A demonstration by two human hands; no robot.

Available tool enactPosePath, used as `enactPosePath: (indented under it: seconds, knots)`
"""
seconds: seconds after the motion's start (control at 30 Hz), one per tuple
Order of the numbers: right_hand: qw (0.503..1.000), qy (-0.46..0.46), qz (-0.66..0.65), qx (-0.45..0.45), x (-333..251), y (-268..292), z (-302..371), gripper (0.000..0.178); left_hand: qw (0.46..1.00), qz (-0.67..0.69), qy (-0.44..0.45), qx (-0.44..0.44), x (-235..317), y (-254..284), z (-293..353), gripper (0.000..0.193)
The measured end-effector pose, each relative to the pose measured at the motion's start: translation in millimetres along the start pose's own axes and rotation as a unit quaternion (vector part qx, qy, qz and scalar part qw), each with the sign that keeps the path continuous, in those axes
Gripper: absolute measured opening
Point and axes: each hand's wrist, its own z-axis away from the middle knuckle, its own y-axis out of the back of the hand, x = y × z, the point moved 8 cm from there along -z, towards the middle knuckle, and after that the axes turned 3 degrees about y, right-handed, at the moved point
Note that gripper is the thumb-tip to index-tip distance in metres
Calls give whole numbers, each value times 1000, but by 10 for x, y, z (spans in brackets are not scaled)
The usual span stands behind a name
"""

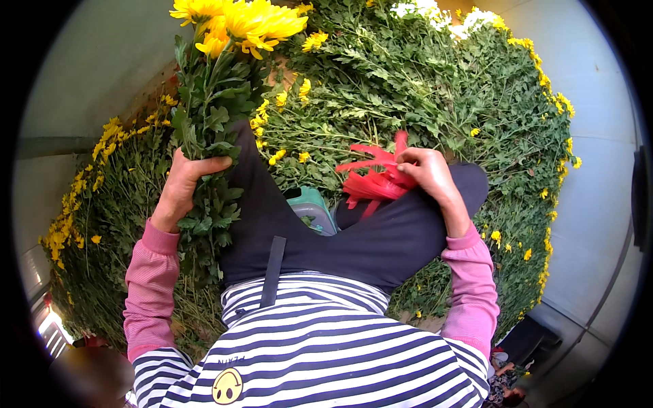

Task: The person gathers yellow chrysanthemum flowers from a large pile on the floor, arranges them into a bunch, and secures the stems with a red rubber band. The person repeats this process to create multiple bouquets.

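Note:
My left hand (188,178) is wrapped round the leafy stems of a bunch of yellow chrysanthemums (216,102). The bunch stands roughly upright beside my left thigh, with its big yellow blooms at the top of the view. Over my right knee, my right hand (425,170) has its thumb and fingers pinched together on red plastic strips (377,182). The strips lie in a loose bundle across my right leg, with several ends sticking out toward the far side. The fingertips cover the exact spot where they are gripped.
Heaped cut chrysanthemum stems (408,88) surround me, with yellow blooms along the outer edges and white blooms (469,24) at the far side. A green and grey plastic object (313,211) sits between my legs. Pale walls (585,136) rise at both sides. Another person is partly visible at lower right.

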Motion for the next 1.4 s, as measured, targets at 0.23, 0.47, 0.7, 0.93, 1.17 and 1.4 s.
enactPosePath:
  seconds: [0.23, 0.47, 0.7, 0.93, 1.17, 1.4]
  knots:
    - [958, -82, -273, -37, 151, -19, 66, 20, 999, -22, -22, -15, 41, -192, -25, 33]
    - [890, -99, -446, -10, 176, -10, -87, 13, 999, -25, -32, -15, 105, -213, 106, 34]
    - [819, -118, -561, 2, 212, -70, -139, 14, 999, -15, -37, 8, 104, -183, 186, 36]
    - [845, -111, -522, 40, 294, -13, -103, 12, 998, -40, -39, -13, 112, -277, 151, 40]
    - [689, 162, -705, 37, -1163, 203, -821, 8, 999, 49, -14, -18, 296, 59, 240, 48]
    - [605, 258, -739, -145, -2966, -400, -1091, 12, 988, 71, -124, -56, 1153, 214, 1007, 57]
